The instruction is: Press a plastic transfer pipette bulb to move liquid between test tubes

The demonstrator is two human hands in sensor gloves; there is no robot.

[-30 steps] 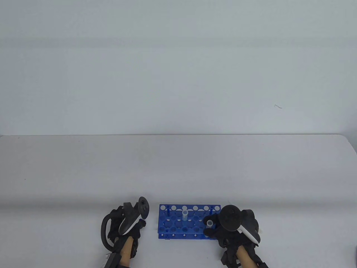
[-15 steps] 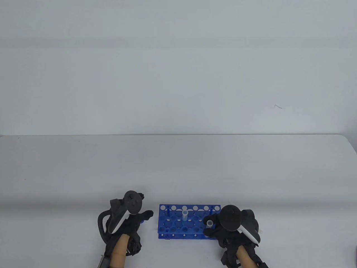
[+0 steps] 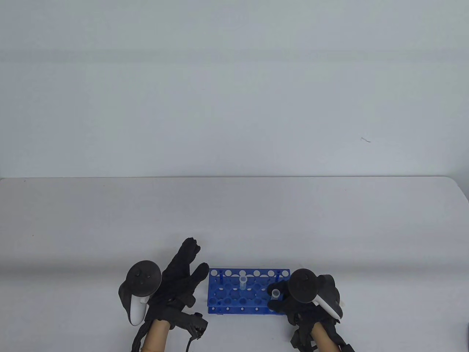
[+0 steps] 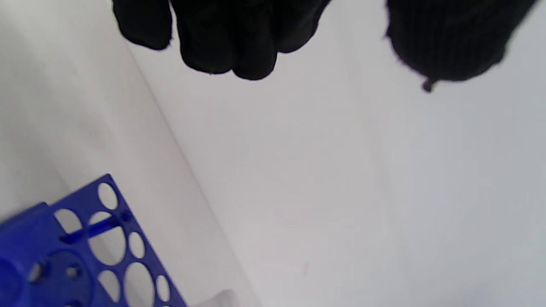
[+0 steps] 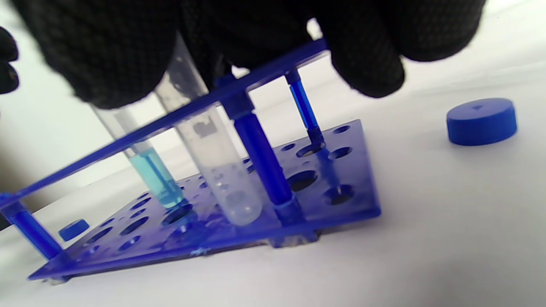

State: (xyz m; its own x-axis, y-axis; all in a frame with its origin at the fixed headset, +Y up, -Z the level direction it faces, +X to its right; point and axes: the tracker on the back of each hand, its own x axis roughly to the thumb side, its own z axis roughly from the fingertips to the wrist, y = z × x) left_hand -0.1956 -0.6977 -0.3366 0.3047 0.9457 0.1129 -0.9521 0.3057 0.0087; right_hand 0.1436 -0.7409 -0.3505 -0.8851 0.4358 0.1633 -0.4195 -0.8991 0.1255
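The table is white and fills the lower half of the table view, with a pale wall behind it; the blue rack stands near the table's front edge, between the two hands, its top plate full of round holes; in the right wrist view the rack shows a lower plate and blue posts joining the two plates.

The left hand lies just left of the rack, fingers stretched straight and pointing away from the person, spread wide and holding nothing; its thumb tip is just beside the rack's far left corner, and contact cannot be told; the left wrist view shows the fingertips above bare table, with a corner of the rack at lower left.

The right hand is at the rack's right end, fingers curled over the top plate; its fingers are around the upper part of a clear tube seated in a hole at that end; this tube looks nearly empty, its rounded bottom just at the lower plate; its open mouth shows beside the hand in the table view.

A second tube stands upright in the rack's middle, apart from both hands; in the right wrist view it holds light blue liquid in its lower part.

A blue cap lies flat on the table, right of the rack; a smaller blue cap lies beyond the rack's left end; the dropper cannot be made out in any view.
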